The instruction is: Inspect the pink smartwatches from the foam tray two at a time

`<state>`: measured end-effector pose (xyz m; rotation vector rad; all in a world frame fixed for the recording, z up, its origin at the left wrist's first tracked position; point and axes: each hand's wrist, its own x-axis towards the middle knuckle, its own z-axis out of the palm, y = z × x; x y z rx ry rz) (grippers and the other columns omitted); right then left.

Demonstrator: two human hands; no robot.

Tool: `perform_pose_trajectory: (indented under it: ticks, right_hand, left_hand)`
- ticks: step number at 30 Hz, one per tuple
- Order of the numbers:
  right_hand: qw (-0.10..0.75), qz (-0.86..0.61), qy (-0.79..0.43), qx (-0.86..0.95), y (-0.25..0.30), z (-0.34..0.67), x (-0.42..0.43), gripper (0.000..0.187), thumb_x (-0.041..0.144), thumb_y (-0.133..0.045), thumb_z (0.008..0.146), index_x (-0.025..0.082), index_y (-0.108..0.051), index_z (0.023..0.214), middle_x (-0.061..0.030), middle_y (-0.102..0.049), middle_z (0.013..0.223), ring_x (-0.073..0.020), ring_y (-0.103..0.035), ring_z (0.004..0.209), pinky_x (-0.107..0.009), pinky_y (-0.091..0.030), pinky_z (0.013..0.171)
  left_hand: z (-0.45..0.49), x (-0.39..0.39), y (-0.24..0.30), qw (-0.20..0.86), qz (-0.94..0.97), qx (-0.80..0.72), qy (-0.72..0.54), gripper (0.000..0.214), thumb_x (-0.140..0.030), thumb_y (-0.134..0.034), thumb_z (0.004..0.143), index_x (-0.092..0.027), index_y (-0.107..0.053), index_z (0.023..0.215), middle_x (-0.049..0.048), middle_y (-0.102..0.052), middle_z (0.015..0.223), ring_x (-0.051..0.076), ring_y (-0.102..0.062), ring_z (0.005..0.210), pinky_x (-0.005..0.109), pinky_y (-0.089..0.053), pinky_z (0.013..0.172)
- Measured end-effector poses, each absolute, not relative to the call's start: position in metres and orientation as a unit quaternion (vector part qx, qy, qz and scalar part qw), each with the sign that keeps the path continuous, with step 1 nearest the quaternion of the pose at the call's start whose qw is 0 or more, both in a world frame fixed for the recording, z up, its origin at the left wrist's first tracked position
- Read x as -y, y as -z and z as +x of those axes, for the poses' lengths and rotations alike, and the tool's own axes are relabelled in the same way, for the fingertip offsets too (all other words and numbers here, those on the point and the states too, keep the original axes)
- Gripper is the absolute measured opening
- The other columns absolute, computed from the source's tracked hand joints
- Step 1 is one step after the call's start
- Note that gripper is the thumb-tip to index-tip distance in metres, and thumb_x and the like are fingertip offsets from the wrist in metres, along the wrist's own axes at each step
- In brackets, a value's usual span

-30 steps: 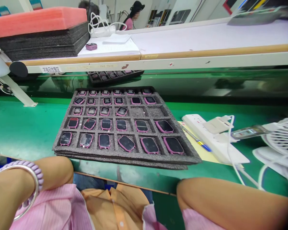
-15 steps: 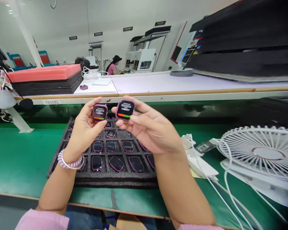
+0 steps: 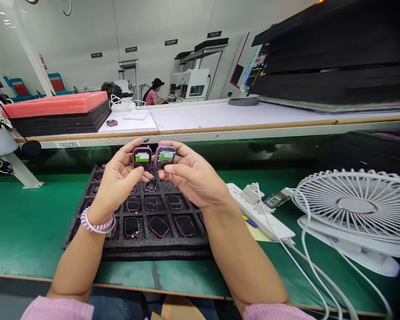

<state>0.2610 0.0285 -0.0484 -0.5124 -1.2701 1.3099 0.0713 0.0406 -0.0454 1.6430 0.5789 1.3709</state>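
My left hand [image 3: 118, 180] pinches a small pink-cased watch body [image 3: 142, 157] whose screen glows green. Close beside it, my right hand [image 3: 190, 177] grips a second pink watch body [image 3: 165, 156], also lit green. Both are held up side by side above a dark foam tray [image 3: 160, 246]. The tray's pockets hold several more pink watch bodies with dark screens [image 3: 132, 226]. A beaded bracelet and a bangle circle my left wrist [image 3: 96, 224].
A white power strip [image 3: 270, 220] with cables and a white fan [image 3: 356, 209] lie right of the tray on the green mat [image 3: 26, 222]. Behind runs a raised shelf [image 3: 240, 124] with stacked foam sheets [image 3: 56, 113]. A person [image 3: 153, 91] sits far back.
The two watch screens have turned from a dark display with coloured bars to green. Both hands have drawn slightly closer together and lower. One second ago my hands were out of sight.
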Motion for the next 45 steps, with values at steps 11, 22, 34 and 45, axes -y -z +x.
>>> perform_pose_trajectory:
  ticks: [11, 22, 34, 45]
  right_hand:
    - [0.622, -0.22, -0.545, 0.517, 0.052, 0.254, -0.035, 0.049, 0.023, -0.091, 0.069, 0.019, -0.064, 0.109, 0.0009, -0.067, 0.089, -0.0089, -0.057, 0.064, -0.019, -0.05, 0.055]
    - [0.608, -0.226, -0.545, 0.531, 0.054, 0.256, -0.036, 0.05, 0.016, -0.081, 0.066, 0.021, -0.064, 0.113, 0.0012, -0.069, 0.092, -0.0099, -0.059, 0.065, -0.022, -0.051, 0.06]
    - [0.594, -0.246, -0.561, 0.522, 0.019, 0.246, -0.064, 0.019, 0.036, -0.062, 0.104, 0.018, -0.069, 0.105, -0.004, -0.066, 0.083, -0.013, -0.059, 0.063, -0.022, -0.05, 0.053]
    - [0.59, -0.15, -0.464, 0.644, -0.048, 0.251, -0.06, 0.048, 0.06, -0.081, 0.087, 0.025, -0.065, 0.115, -0.0048, -0.068, 0.1, -0.0163, -0.064, 0.076, -0.031, -0.056, 0.069]
  left_hand:
    - [0.073, -0.037, 0.044, 0.483, 0.643, -0.238, -0.545, 0.049, -0.024, -0.07, 0.09, -0.018, -0.062, 0.138, 0.0026, -0.073, 0.101, 0.014, -0.078, 0.069, 0.022, -0.069, 0.068]
    - [0.072, -0.041, 0.043, 0.505, 0.625, -0.247, -0.541, 0.059, -0.02, -0.068, 0.082, -0.017, -0.062, 0.141, 0.003, -0.074, 0.102, 0.015, -0.077, 0.069, 0.024, -0.069, 0.069]
    - [0.062, -0.073, 0.013, 0.52, 0.607, -0.222, -0.559, 0.058, -0.027, -0.064, 0.078, -0.015, -0.062, 0.135, 0.0065, -0.075, 0.101, 0.015, -0.075, 0.067, 0.029, -0.067, 0.068]
    - [0.057, -0.065, -0.048, 0.374, 0.686, -0.17, -0.601, 0.067, -0.014, -0.07, 0.07, -0.025, -0.066, 0.135, 0.0013, -0.072, 0.093, 0.013, -0.07, 0.068, 0.028, -0.063, 0.074]
